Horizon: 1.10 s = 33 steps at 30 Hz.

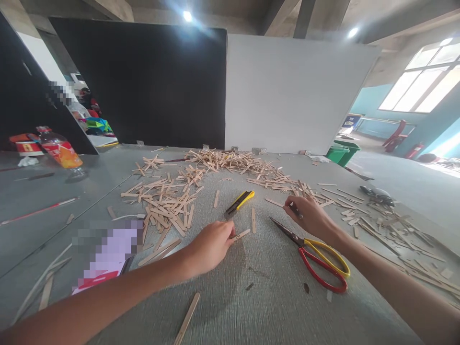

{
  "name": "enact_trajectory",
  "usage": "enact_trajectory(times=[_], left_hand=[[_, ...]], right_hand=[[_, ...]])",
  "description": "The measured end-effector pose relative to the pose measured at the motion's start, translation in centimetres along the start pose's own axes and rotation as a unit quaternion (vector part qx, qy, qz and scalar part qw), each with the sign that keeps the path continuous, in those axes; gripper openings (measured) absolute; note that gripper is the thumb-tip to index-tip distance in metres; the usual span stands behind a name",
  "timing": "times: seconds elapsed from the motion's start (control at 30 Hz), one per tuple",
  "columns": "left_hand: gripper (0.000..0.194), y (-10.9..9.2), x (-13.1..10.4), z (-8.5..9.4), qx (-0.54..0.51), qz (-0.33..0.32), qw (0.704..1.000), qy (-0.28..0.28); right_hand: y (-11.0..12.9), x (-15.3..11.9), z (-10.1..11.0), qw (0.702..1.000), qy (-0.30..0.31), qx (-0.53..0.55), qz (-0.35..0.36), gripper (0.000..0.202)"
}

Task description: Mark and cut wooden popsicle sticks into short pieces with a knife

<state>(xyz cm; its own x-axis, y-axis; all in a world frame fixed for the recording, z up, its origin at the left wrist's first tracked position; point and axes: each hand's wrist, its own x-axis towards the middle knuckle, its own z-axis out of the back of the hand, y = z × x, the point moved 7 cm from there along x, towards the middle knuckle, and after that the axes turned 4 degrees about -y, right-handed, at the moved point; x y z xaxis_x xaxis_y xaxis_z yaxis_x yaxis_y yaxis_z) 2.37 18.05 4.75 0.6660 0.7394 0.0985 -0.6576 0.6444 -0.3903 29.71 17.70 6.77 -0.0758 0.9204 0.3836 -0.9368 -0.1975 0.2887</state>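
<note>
My left hand [212, 244] is closed, with a wooden craft stick [241, 236] pinched between thumb and fingers just above the table. Over to the right, my right hand [307, 213] is closed around a short dark pen-like thing [296, 211], mostly hidden by the fingers. Its fingertips are at the end of another craft stick [273, 202]; I cannot tell whether they grip it. Between the hands lie a yellow and black utility knife [240, 202] and a single upright-lying stick [253, 220]. Scissors [305, 244] with one red and one yellow handle lie below my right hand.
Heaps of craft sticks [168, 203] spread across the table [251, 306], with cut pieces [388, 235] at the right. A drink bottle [59, 148] stands at the left, near a partly blurred purple item [113, 254]. Black [154, 86] and white [283, 91] panels rise behind.
</note>
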Motion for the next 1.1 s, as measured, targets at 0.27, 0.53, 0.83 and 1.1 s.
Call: enact_trajectory(times=[0.27,0.53,0.83,1.1], left_hand=[[0.011,-2.6,-1.1,0.1,-0.088,-0.028,0.995,0.028],[0.051,-3.4,-0.9,-0.3,-0.059,-0.134,0.989,0.013],[0.019,-3.1,-0.5,-1.1,0.093,-0.156,0.983,-0.004],[0.042,-6.6,-5.0,-3.5,0.227,-0.141,0.964,-0.008]], right_hand=[[1.7,-0.3,0.4,0.999,0.012,0.031,0.007,0.024],[3.4,-0.6,0.9,0.998,0.005,0.055,0.026,0.023],[7.1,-1.2,1.4,0.981,0.019,0.184,-0.060,0.031],[9.4,-3.0,-3.5,0.887,0.178,0.413,-0.105,0.016]])
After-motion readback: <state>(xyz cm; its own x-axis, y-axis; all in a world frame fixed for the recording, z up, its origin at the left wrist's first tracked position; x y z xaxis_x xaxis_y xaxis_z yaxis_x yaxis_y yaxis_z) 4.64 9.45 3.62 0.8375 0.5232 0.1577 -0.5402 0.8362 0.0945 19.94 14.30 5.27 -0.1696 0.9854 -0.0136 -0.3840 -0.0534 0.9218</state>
